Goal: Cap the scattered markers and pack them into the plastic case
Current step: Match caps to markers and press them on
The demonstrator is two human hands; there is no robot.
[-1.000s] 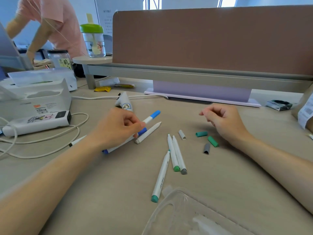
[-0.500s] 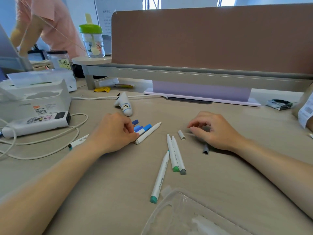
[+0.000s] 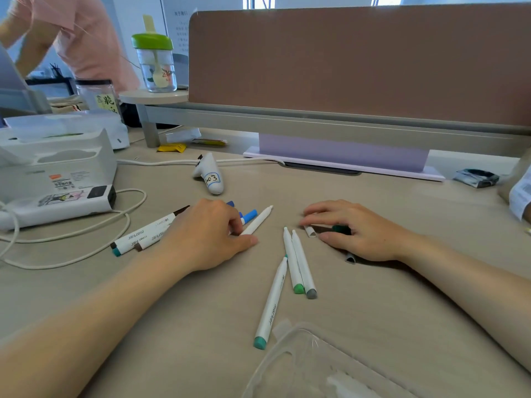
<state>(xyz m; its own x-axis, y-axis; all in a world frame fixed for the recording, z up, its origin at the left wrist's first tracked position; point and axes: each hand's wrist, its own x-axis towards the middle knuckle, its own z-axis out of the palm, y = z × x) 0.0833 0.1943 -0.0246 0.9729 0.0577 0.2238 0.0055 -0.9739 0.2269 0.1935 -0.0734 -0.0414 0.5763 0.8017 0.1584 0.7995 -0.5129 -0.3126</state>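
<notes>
My left hand [image 3: 207, 234] lies palm down on the desk over a bunch of capped markers; blue caps [image 3: 249, 215] stick out past its fingers. Its fingertips touch a white uncapped marker [image 3: 256, 221]. Two more capped markers [image 3: 143, 236] stick out to the left of that hand. My right hand [image 3: 366, 228] lies flat over loose caps: a white cap [image 3: 310, 231] at its fingertips, a green cap [image 3: 341, 228] under the palm, a grey cap [image 3: 350, 258] by the wrist. Three uncapped markers with green [image 3: 298, 288], grey [image 3: 311, 293] and teal [image 3: 260, 341] ends lie between my arms. The clear plastic case [image 3: 290, 366] stands open at the bottom edge.
A white device [image 3: 60, 202] with looping cables [image 3: 126, 225] sits at the left. A small white controller [image 3: 211, 179] lies behind the markers. A brown divider [image 3: 359, 61] closes off the back, with a green-lidded cup [image 3: 155, 61] on a shelf. A person in pink [image 3: 86, 38] stands at the far left.
My left hand has laid the blue-capped marker down with the others and now rests over them. My right hand has dropped onto the desk and slid left over the loose caps.
</notes>
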